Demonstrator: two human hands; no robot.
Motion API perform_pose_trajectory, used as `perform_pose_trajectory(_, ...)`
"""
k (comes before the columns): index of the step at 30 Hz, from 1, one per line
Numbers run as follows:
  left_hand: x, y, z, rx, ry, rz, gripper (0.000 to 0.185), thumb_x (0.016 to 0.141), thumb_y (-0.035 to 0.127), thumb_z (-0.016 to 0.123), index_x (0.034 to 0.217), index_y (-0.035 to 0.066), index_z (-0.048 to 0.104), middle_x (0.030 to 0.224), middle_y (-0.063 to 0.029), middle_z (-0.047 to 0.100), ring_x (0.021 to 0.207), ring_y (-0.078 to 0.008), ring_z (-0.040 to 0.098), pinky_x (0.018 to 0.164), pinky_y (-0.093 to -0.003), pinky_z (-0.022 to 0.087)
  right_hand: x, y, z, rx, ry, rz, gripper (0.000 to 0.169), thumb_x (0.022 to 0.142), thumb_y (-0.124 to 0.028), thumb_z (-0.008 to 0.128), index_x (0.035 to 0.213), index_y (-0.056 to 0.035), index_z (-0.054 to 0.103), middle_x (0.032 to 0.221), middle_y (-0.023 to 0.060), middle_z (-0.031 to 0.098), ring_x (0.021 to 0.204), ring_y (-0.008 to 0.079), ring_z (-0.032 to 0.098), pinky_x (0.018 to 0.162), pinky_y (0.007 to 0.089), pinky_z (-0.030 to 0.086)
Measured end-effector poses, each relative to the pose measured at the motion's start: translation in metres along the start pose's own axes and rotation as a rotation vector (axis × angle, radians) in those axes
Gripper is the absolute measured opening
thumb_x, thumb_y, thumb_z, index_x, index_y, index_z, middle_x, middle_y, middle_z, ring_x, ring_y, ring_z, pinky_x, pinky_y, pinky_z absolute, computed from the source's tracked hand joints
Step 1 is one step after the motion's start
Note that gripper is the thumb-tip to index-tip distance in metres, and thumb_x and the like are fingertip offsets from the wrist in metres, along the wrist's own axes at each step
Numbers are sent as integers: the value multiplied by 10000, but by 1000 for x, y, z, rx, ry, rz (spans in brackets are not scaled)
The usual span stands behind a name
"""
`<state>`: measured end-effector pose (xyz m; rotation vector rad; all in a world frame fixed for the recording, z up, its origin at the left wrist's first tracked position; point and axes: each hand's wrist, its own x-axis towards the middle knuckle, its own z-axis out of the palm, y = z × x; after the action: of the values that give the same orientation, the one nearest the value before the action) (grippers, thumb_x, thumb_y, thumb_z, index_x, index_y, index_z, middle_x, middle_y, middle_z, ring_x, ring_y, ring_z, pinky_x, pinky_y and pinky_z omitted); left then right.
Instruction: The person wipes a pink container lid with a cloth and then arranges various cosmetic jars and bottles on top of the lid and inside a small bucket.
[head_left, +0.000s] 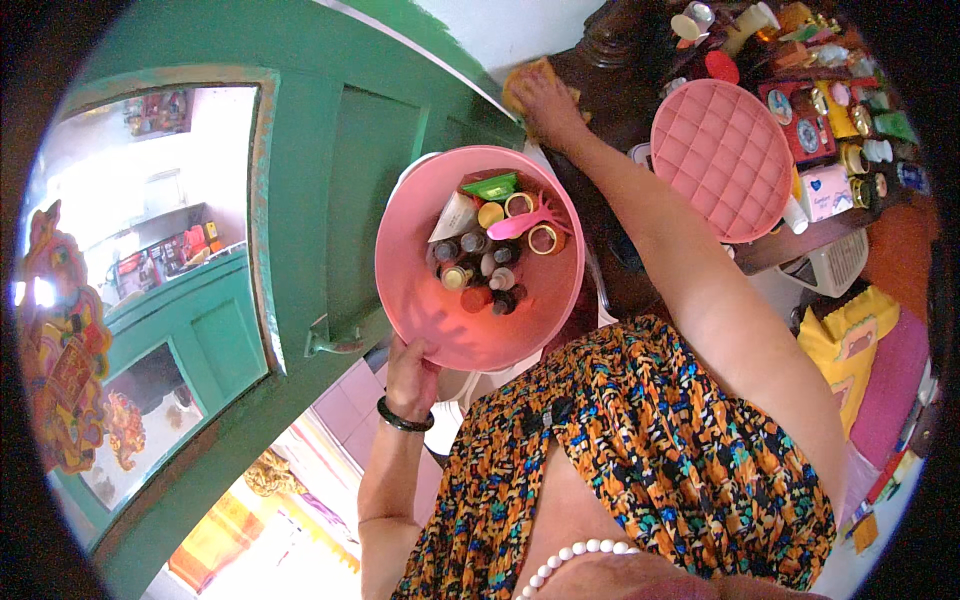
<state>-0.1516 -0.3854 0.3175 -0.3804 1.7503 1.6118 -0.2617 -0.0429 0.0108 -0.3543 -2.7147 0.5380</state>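
Observation:
My left hand (412, 379) grips the near rim of a round pink plastic bucket (480, 345), its thumb over the edge. Inside the bucket lie several small dark bottles (472, 241), a green packet (491, 186), a white tube (454, 217), a pink claw-ended item (525, 221) and round gold-rimmed containers (546, 239). Farther off, my right hand (547, 105) presses a yellow cloth (529, 75) on the dark wooden tabletop (600, 82), near the wall. Most of the cloth is under the fingers.
A round pink quilted lid (720, 161) lies at the right among many small bottles, jars and boxes (806, 124). Below the tabletop edge are a yellow packet (840, 345) and a pale plastic basket (832, 266). A green door (375, 150) with a handle (334, 337) stands left.

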Motion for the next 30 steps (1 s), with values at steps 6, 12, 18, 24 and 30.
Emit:
perform_pose_trajectory(6,12,2,5,-17,-27,92,564,772,-52,436,1331,-8,380,1271,-131,520,1133,-247,565,908,-363,524,-46,-17,10,100,-28,-118,481,819,-221,557,1287,-109,571,1472,109,376,1410,311,257,1102,548,242)
perform_pose_trajectory(12,28,20,-3,111,-98,47,624,757,-47,453,1369,5,343,1307,-142,497,1186,-290,541,969,-422,501,-70,-20,23,5,-149,-171,467,856,-233,506,1318,-177,547,1443,33,427,1407,265,265,1106,548,216)
perform_pose_trajectory(18,26,33,-4,94,-167,99,613,760,-19,476,1360,0,355,1291,-152,514,1168,-295,555,983,-442,489,-72,-14,17,136,-244,-224,496,839,-188,526,1328,-104,517,1427,64,441,1373,253,324,1113,527,217)
perform_pose_trajectory(24,19,46,1,140,-144,55,612,763,-17,465,1364,-15,350,1309,-156,502,1185,-295,544,986,-433,489,-102,-23,13,223,-110,-172,443,851,-174,514,1280,-71,548,1389,107,474,1339,285,371,1115,506,266)
perform_pose_trajectory(30,16,54,2,125,-129,133,596,772,-46,421,1362,-20,340,1307,-164,497,1172,-303,554,942,-448,521,-128,-21,37,-172,-98,-395,296,836,-188,521,1057,-64,674,1353,148,471,1216,362,448,1032,493,366)
